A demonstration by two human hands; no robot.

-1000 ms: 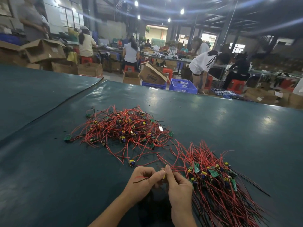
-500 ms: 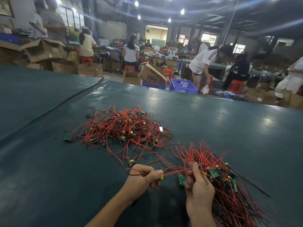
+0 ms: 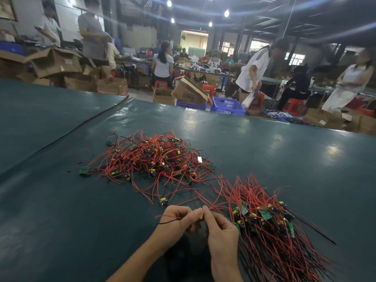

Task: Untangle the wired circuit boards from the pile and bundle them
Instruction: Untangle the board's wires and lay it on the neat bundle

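Observation:
A tangled pile (image 3: 154,159) of small green circuit boards with red and black wires lies mid-table. To its right, near me, a sorted bundle (image 3: 268,226) lies with its wires roughly parallel. My left hand (image 3: 179,222) pinches one wired board with a yellow part (image 3: 201,215); its red and black leads stick out to the left. My right hand (image 3: 219,231) meets the left hand fingertip to fingertip and pinches red wires of that same board, at the bundle's left edge. One loose board (image 3: 163,201) lies just beyond my left hand.
The dark green table cover (image 3: 61,210) has a seam (image 3: 67,137) running diagonally at the left. Beyond the far table edge stand cardboard boxes (image 3: 189,91), blue crates (image 3: 227,106), red stools and several people at other benches.
My right hand came back from the bundle's edge to meet my left hand. The two hands now pinch together at the yellow part again.

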